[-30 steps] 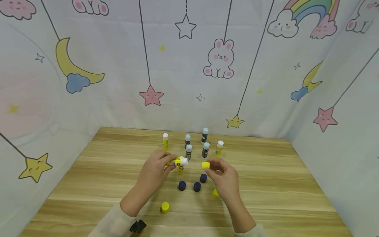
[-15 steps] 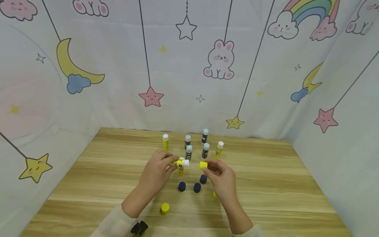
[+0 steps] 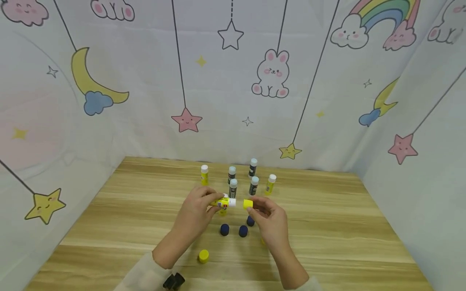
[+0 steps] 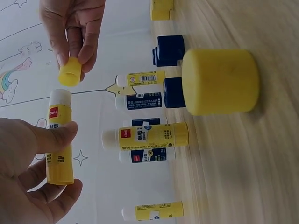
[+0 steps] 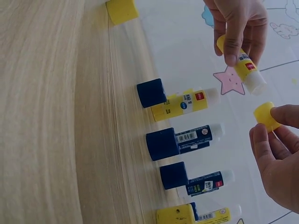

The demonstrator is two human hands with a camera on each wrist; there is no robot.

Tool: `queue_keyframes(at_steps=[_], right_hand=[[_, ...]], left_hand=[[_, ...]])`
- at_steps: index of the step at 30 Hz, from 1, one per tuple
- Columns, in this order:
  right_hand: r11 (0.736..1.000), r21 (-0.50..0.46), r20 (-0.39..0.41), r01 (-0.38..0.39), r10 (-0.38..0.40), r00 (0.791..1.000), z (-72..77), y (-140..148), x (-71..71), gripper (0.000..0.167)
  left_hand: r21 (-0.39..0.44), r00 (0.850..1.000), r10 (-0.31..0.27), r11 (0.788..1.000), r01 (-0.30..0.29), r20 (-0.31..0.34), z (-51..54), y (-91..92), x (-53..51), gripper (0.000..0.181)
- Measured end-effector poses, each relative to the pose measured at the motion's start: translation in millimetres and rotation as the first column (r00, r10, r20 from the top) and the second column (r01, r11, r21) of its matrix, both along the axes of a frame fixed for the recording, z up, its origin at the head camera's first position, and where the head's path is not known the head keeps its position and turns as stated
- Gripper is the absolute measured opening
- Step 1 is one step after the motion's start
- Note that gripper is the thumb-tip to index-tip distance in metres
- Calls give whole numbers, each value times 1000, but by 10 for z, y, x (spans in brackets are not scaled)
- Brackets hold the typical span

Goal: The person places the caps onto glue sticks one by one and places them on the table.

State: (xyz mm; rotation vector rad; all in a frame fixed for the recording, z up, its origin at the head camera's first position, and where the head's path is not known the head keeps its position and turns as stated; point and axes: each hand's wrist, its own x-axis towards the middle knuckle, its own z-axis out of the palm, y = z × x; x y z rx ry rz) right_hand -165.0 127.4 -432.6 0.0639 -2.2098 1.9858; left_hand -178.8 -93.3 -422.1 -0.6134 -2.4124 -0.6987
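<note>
The left hand (image 3: 193, 210) grips a yellow glue stick (image 3: 222, 202) held sideways above the table, its white end toward the right. Facing that end, a small gap apart, is a yellow cap (image 3: 248, 203) pinched by the thumb and fingers of the right hand (image 3: 273, 222). In the left wrist view the glue stick (image 4: 60, 140) lies between thumb and fingers, and the hollow side of the cap (image 4: 70, 71) shows. The right wrist view has the cap (image 5: 266, 116) just below the white tip of the stick (image 5: 245, 67).
Behind the hands stand several dark glue sticks (image 3: 253, 186) and yellow ones (image 3: 270, 185) with white or pale tops. Nearer lie dark blue caps (image 3: 224, 230) and a yellow cap (image 3: 204, 256). A black object (image 3: 174, 281) is by the left sleeve. Patterned cloth (image 3: 145, 81) hangs behind the wooden table (image 3: 327, 234).
The right hand has moved left with the yellow cap, and the left hand slightly right with the glue stick. The gap between cap and stick has narrowed.
</note>
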Motion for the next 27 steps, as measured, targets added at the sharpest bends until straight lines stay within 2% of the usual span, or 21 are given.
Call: queue_keyframes(at_steps=[8,19,27], right_hand=[[999,-20,-12,-27,26,1000,-9,-21,-11,26],[999,-32,-39,-44,42,998,-7,-65,-34,26],[999,-14,-26,-39,39,999,-20,-68,-29,27]], left_hand=[[12,1000,8,1000,-9,29,6,52,9,37],[20,999,19,1000,-20,31,-15,81,-2,37],[14,1000,7,1000,-7,22,-30,106,-9,37]])
